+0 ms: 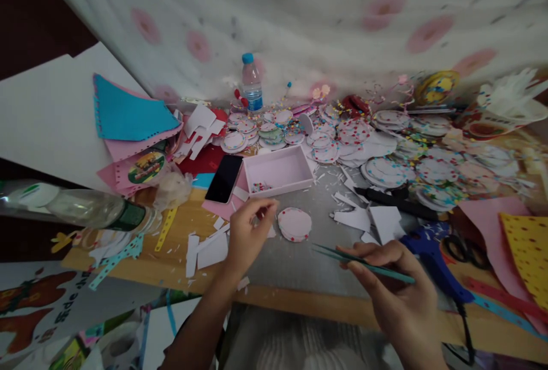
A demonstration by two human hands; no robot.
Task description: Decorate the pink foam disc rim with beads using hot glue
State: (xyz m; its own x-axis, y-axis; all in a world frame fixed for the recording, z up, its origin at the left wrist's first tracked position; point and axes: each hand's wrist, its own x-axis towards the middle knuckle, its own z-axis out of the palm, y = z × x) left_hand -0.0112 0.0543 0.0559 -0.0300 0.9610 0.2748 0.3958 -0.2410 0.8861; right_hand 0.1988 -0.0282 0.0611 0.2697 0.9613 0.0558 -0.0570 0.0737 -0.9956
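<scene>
The right hand [398, 284] grips green tweezers [363, 264] between thumb and fingers, nearly closed around the shank; the tips point toward the left hand. The left hand [250, 236] is half curled, thumb and forefinger drawn close together; from where I stand, I cannot tell whether they pinch anything.

The workpiece, a white disc [295, 224], lies flat on the gray mat [278, 264] between the hands, just beside the left fingertips and ahead of the tweezer tips. Red dots mark parts of its rim; the middle is plain. Assessment: this disc is partly decorated, with rim gaps apparently remaining.

Just beyond the left hand, an open pink box [285, 187] contains small red and white pieces [261, 186] in one corner. Supply appears low.

Farther out, beyond both hands, decorated discs [385, 173] lie in overlapping stacks; these appear complete.
</scene>
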